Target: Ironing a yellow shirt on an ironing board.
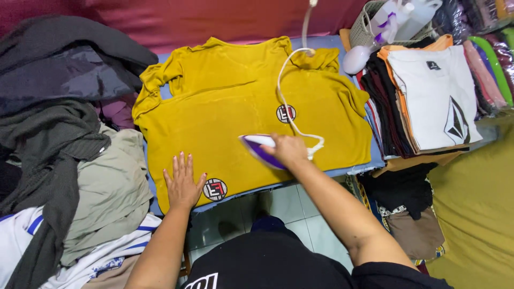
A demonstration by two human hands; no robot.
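Note:
A mustard-yellow garment [230, 101] lies spread flat on a padded board, with two round black-and-white patches on it. My right hand [289, 150] is shut on the handle of a white and purple iron [257, 147], which rests on the garment near its middle. The iron's white cord [284, 91] loops up and away to the top. Near the garment's front edge, my left hand [182, 184] presses flat on the cloth with its fingers spread, just left of the lower patch [214, 189].
A heap of unfolded dark, olive and white clothes [64, 160] lies at the left. A stack of folded shirts [428, 101] stands at the right, a white basket with a spray bottle [385, 21] behind it. Yellow-green cloth [476, 203] lies at the lower right.

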